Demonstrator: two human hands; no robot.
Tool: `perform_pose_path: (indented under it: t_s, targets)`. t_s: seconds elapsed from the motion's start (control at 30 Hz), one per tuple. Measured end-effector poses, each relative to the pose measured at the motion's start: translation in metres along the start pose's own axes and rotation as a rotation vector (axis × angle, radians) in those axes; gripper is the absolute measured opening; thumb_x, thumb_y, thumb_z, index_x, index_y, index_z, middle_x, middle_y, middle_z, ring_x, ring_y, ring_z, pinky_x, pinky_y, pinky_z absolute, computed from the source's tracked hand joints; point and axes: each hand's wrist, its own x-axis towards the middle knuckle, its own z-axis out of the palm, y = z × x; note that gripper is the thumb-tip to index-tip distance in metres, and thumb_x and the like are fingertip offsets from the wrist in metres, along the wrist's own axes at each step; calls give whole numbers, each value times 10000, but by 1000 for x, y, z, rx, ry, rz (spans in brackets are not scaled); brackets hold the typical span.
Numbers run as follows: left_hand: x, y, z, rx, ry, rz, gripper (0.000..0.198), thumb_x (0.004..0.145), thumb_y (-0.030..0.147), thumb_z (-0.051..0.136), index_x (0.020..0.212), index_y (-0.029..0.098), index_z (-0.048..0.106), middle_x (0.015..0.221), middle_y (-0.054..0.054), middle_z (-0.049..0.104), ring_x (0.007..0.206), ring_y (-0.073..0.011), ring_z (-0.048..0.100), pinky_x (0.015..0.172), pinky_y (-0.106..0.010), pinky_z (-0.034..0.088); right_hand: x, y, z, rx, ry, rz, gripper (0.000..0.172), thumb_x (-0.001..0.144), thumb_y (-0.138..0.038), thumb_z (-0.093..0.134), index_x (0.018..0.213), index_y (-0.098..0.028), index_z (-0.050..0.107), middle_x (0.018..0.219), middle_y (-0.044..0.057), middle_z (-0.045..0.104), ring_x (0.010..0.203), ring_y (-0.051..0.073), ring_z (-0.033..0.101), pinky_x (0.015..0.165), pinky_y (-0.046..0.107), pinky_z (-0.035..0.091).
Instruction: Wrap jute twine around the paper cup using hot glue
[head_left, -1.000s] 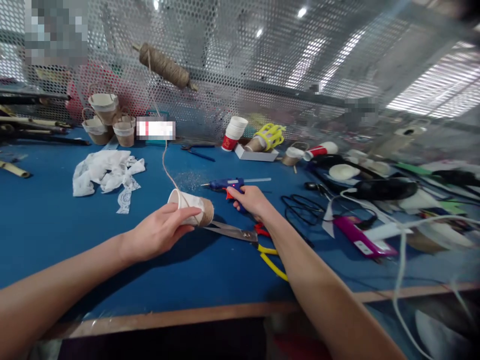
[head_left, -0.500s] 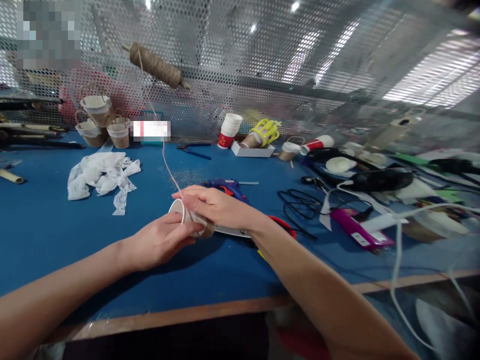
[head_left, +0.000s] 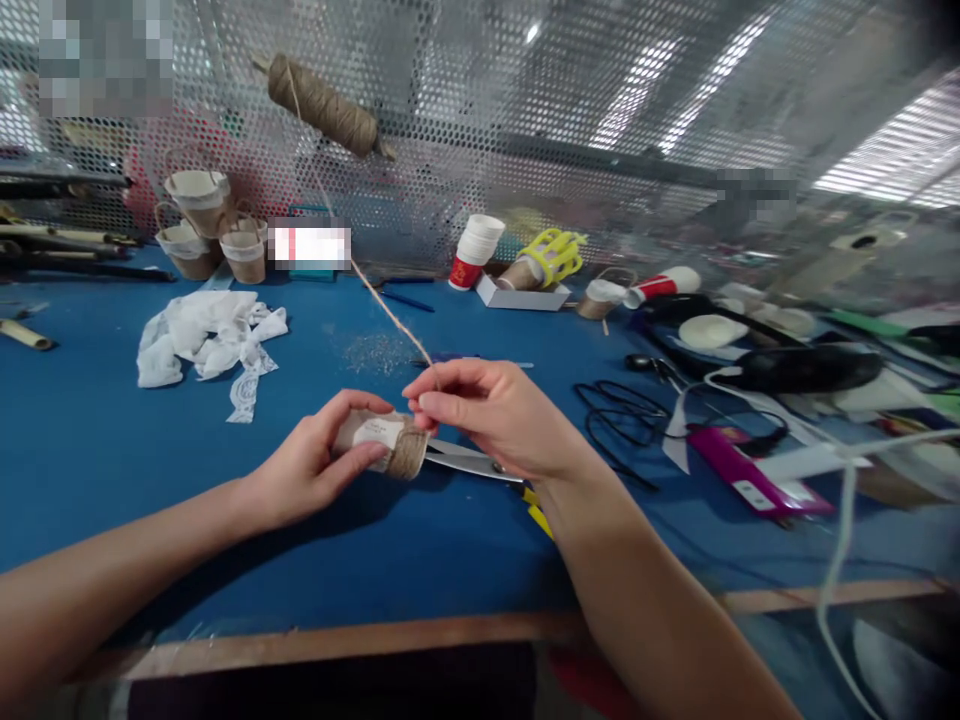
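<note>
My left hand (head_left: pixel 319 450) is closed round a paper cup (head_left: pixel 375 432) lying on its side above the table. Brown twine is wound round the end of the cup nearest my right hand. My right hand (head_left: pixel 487 405) pinches the strand of twine (head_left: pixel 394 318) between thumb and fingertips, just beyond the cup. That strand runs up to a spool of twine (head_left: pixel 322 108) on a stick at the mesh wall. Beneath my right hand lie scissors (head_left: pixel 469 460) with yellow on the handle, partly hidden by my wrist. A glue gun behind the hand is mostly covered.
White lace (head_left: pixel 206 335) lies in a heap at left. Twine-wrapped baskets (head_left: pixel 244 255) are stacked behind it. Stacked paper cups (head_left: pixel 476 252) and a white box (head_left: pixel 521 293) stand at the back. Right of my hands are black cables (head_left: pixel 615 430) and a purple power strip (head_left: pixel 754 475).
My right hand has moved off the cup to the right, pulling the twine along. The cup has turned, so its wrapped side and white label now show. The view has shifted slightly.
</note>
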Motion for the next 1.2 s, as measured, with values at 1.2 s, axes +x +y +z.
perform_pose_path:
  t_s: [1.2]
  targets:
    - [-7, 6, -2, 129, -49, 285, 207, 845, 151, 491, 1044, 190, 451, 851, -25, 622, 666, -97, 597, 605, -179, 478, -7, 5, 6, -517, 161, -59, 171, 766, -301, 581, 670, -163, 548, 606, -36, 520, 544, 70, 439, 503, 199, 358]
